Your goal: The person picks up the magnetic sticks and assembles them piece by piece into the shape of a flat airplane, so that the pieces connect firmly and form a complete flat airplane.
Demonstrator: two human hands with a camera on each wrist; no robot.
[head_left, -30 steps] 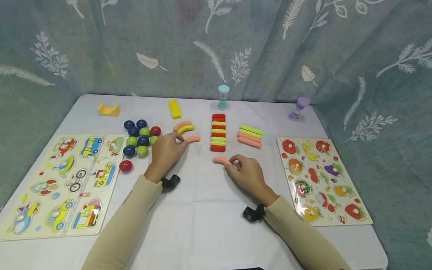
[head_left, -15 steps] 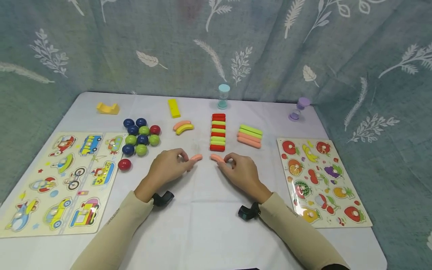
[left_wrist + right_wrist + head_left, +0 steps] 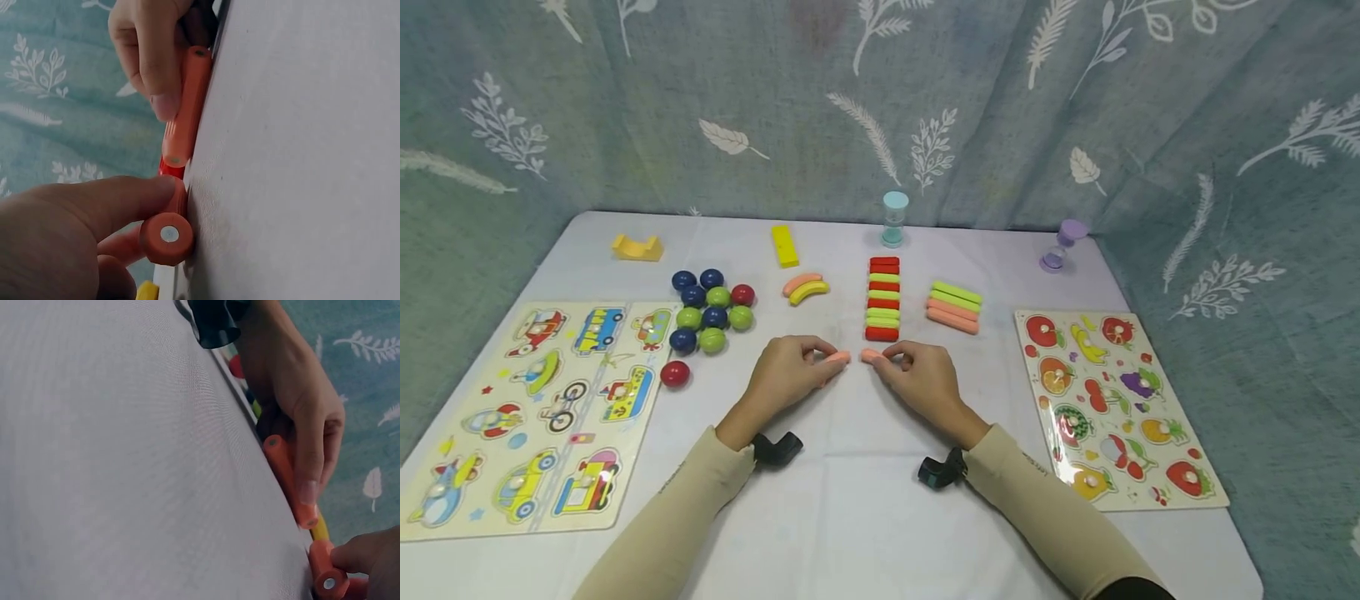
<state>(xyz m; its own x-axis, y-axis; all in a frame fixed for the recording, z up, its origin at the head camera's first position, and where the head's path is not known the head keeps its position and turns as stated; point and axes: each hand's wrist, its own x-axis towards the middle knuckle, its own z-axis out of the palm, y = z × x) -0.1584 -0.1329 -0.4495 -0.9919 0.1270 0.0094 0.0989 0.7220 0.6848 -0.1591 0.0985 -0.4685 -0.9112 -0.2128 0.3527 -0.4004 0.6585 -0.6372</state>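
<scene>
Evenly matched, both hands work with thumb and forefinger closed to a pinch, each on one curved orange piece. The left hand (image 3: 790,367) pinches the left orange piece (image 3: 838,357), whose round end, bearing a pale disc, faces the left wrist camera; the right hand (image 3: 925,379) grips the right orange piece (image 3: 870,356) along its side. Between the two sets of fingertips the inner ends of these pieces point at each other, close but apart in the head view. Just beyond the right fingertips runs a column of red and green sticks (image 3: 883,303), and farther out to their right lie green and orange sticks (image 3: 953,307) side by side. Beyond the left fingers sit a yellow curved piece (image 3: 808,292) and another orange curved piece (image 3: 802,283), touching or nearly so. Left of the left fingers are blue, green and red balls (image 3: 715,317), with a vehicle board (image 3: 587,433) past them; well right of the right fingers lies a fruit board (image 3: 1120,408).
</scene>
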